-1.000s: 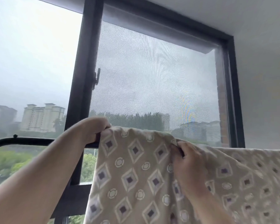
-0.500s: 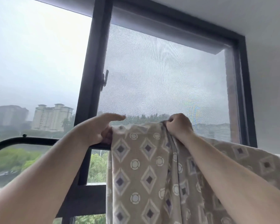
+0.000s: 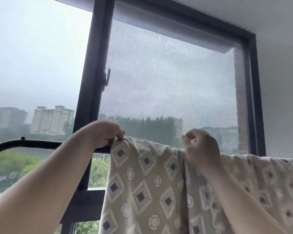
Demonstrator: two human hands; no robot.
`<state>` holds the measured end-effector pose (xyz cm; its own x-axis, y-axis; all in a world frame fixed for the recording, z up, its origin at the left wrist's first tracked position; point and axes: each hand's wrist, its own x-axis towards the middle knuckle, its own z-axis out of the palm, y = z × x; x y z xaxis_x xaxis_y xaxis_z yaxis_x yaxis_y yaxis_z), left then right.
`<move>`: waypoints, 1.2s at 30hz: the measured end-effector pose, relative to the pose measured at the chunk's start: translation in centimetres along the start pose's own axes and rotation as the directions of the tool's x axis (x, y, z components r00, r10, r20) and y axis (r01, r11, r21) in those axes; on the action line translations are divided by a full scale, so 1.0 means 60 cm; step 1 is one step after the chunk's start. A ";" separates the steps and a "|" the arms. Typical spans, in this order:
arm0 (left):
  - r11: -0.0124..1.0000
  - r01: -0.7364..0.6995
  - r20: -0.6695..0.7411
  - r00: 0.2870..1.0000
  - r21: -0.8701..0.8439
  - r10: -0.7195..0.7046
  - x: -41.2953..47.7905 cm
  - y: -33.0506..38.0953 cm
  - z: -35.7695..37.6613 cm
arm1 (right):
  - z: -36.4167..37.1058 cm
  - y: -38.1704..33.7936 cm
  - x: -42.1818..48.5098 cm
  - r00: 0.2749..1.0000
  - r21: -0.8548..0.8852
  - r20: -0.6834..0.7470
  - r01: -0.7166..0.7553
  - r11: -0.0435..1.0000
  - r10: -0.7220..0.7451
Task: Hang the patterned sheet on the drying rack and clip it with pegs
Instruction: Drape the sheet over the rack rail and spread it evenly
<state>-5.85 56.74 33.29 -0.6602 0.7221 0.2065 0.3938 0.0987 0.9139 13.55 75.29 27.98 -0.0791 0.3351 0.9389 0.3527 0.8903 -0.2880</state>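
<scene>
I see the patterned sheet (image 3: pixel 142 191) draped over the black bar of the drying rack (image 3: pixel 41 144), which runs across in front of the window. The sheet is beige with diamond and ring motifs, and it hangs down from the bar toward the bottom of the view, with a vertical fold just below my right hand. To the right it lies spread along the bar out to the frame's edge.

My left hand (image 3: pixel 105 134) is closed at the sheet's upper left corner, fingers curled down and pinching the cloth right where it meets the bar. My right hand (image 3: pixel 200 147) is further along, also closed in a loose fist, gripping the top edge of the sheet at the fold. The two hands are apart, with a sagging span of sheet between them.

Left of my left hand the rack's bar is bare and curves downward at its end. Behind it all stands the dark window frame (image 3: pixel 95 81), with a mesh screen (image 3: pixel 172 85) in the right pane and a handle (image 3: pixel 107 80) on the middle post. I see no pegs from here.
</scene>
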 end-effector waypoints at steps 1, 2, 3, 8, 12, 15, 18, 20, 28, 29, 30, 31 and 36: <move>1.000 0.005 -0.007 1.000 -0.004 -0.005 0.000 0.000 -0.001 | -0.005 0.002 -0.043 0.992 0.049 -0.128 0.030 0.998 -0.023; 1.000 0.007 -0.013 1.000 -0.010 -0.007 0.000 -0.001 0.000 | -0.008 0.001 -0.086 0.984 0.099 -0.179 0.028 0.995 -0.009; 1.000 0.003 -0.024 1.000 -0.018 -0.003 0.002 -0.001 -0.001 | -0.006 -0.003 -0.127 0.982 0.140 -0.183 -0.008 0.990 0.034; 0.999 -0.020 -0.042 0.999 -0.049 0.018 0.013 -0.003 -0.002 | 0.010 -0.002 -0.230 0.928 -0.062 0.038 -0.369 0.927 0.372; 0.993 -0.026 -0.023 0.999 -0.119 0.024 0.016 -0.008 -0.014 | 0.040 0.009 -0.238 0.846 0.150 0.127 -0.533 0.833 0.518; 0.977 -0.022 0.036 0.999 -0.210 0.030 0.014 -0.011 -0.025 | 0.046 0.000 -0.225 0.903 0.184 -0.009 -0.421 0.888 0.430; 0.952 -0.017 0.143 0.988 -0.306 0.064 0.001 -0.009 -0.031 | 0.038 0.010 -0.196 0.944 0.251 -0.067 -0.297 0.921 0.323; 0.941 -0.053 0.151 0.983 -0.336 0.109 -0.002 -0.011 -0.034 | 0.031 0.014 -0.167 0.965 0.292 -0.078 -0.219 0.931 0.251; 0.917 -0.097 0.138 0.977 -0.387 0.161 -0.010 -0.011 -0.029 | -0.002 -0.005 0.001 0.989 0.160 -0.115 -0.070 0.985 0.089; 0.915 -0.100 0.122 0.980 -0.391 0.159 -0.010 -0.010 -0.028 | -0.003 -0.007 0.020 0.991 0.124 -0.098 -0.076 0.989 0.088; 0.915 -0.098 0.106 0.983 -0.392 0.151 -0.010 -0.009 -0.027 | -0.004 -0.010 0.038 0.993 0.097 -0.079 -0.081 0.992 0.089; 0.914 -0.093 0.095 0.985 -0.396 0.141 -0.009 -0.008 -0.027 | -0.005 -0.013 0.054 0.993 0.075 -0.057 -0.099 0.992 0.104; 0.920 -0.038 0.183 0.976 -0.390 0.118 -0.018 -0.002 -0.025 | 0.009 0.000 0.094 0.955 0.067 0.102 -0.285 0.956 0.278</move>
<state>-6.17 54.93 33.51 -0.4810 0.8417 0.2452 0.1374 -0.2039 0.9693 12.59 77.37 33.17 -0.0723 0.5989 0.7975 0.2969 0.7763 -0.5561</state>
